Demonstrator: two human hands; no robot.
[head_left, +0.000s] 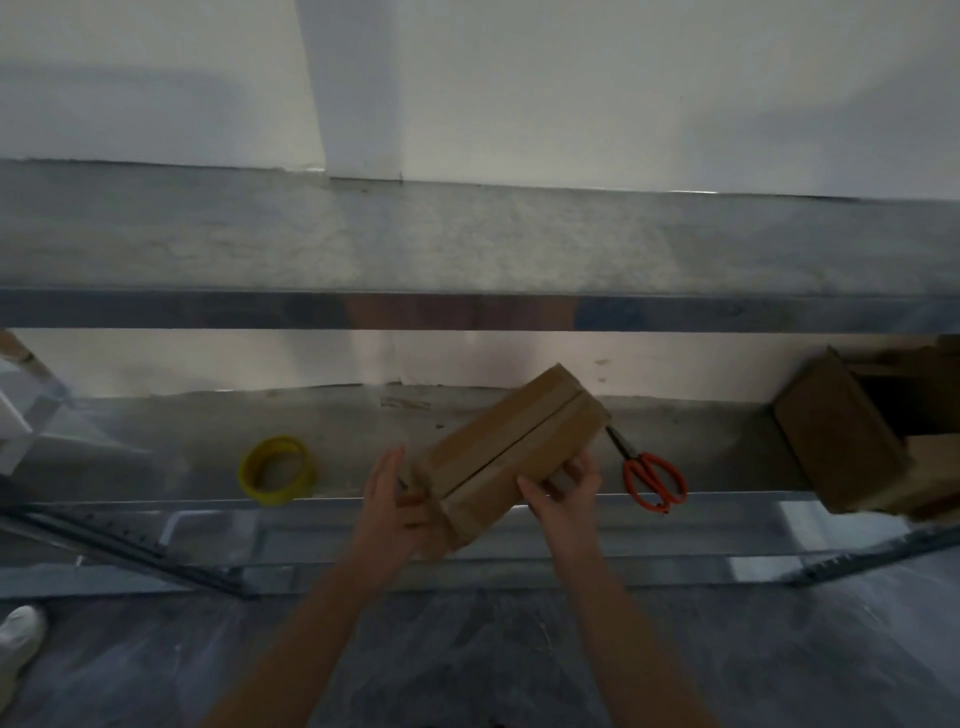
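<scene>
At the front edge of the lower shelf (363, 452), the head view showed a closed cardboard box (506, 452) held between both hands. It lay at a slant, near end overhanging the shelf edge, far end pointing away and to the right. Its top flaps met in one long seam. Whether the box rested on the shelf or was lifted clear could not be told.

The left hand (387, 512) was spread nearly flat, fingers straight, palm pressed against the near left end of the box. The right hand (563, 491) gripped the right side, fingers curled over the edge.

A roll of yellow tape (275, 470) lay on the shelf to the left, well apart from the box. Orange-handled scissors (649, 478) lay just beside it on the right, blades pointing toward its far corner. More boxes (841, 441) stood at the far right, and an upper shelf (467, 244) ran above.
</scene>
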